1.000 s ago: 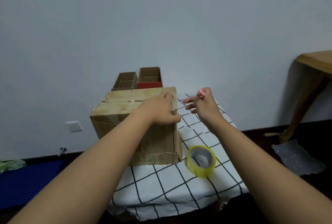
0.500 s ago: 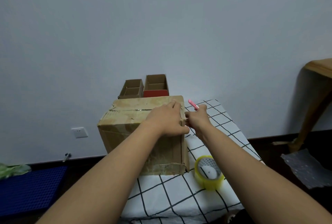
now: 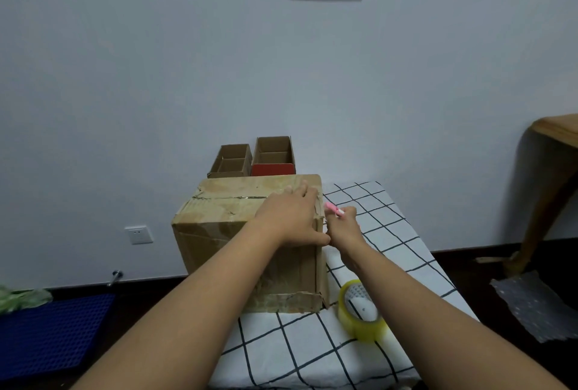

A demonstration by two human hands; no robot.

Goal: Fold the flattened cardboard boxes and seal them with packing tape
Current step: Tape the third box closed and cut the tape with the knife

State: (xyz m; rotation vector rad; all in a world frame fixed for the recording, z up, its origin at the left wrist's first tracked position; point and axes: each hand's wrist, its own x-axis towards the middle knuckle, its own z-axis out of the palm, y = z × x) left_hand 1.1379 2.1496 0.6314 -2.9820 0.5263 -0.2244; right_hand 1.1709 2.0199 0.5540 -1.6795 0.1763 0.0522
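Note:
A worn brown cardboard box (image 3: 225,233) stands closed on a white cloth with a black grid (image 3: 369,264); tape runs along its top seam. My left hand (image 3: 291,217) lies flat on the box's top at the right edge, thumb hooked over the near corner. My right hand (image 3: 342,227) is just beside the box's right top edge and grips a small pink cutter (image 3: 333,208), which points at that edge. A roll of yellowish clear packing tape (image 3: 361,311) lies on the cloth near the box's front right corner.
Two small open cardboard boxes (image 3: 233,162), one with a red front (image 3: 272,168), stand behind the big box against the wall. A blue mesh mat (image 3: 53,330) lies on the floor at left. A wooden table leg (image 3: 544,208) and bubble wrap (image 3: 538,305) are at right.
My right hand with the pink cutter came from the air right of the box in to the box's right top edge. The left hand stayed pressed on the box top.

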